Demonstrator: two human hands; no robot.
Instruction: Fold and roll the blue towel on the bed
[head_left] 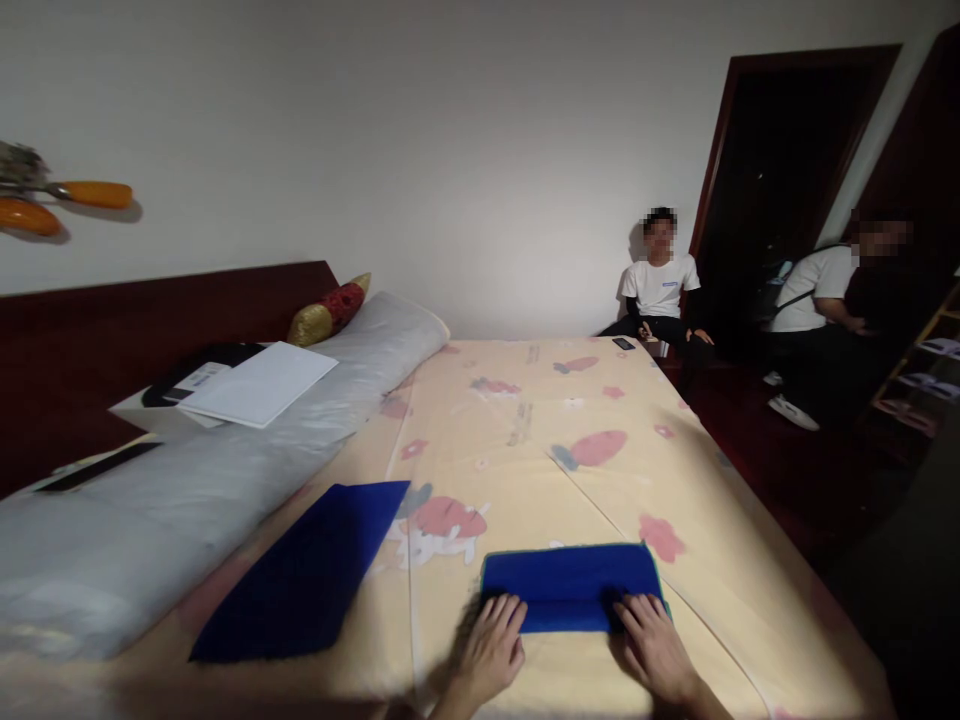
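Note:
A blue cloth [570, 572] with a thin green edge lies on the bed in front of me, a crease running across it near its front edge. My left hand [495, 645] is at its near left corner, fingers bent over the cloth. At the near right corner, my right hand [654, 638] has its fingers curled onto the cloth in the same way. The thumbs sit low by the near edge and are only partly visible. To the left, a second blue cloth [307, 575] lies flat, apart from both hands.
The bed sheet [510, 460] is pale yellow with printed carrots and rabbits. A long grey pillow [225, 490] bears a white flat panel [262, 382]. A phone [624, 344] lies at the far edge. One person [661, 290] sits beyond the bed; another person [817, 300] sits at right.

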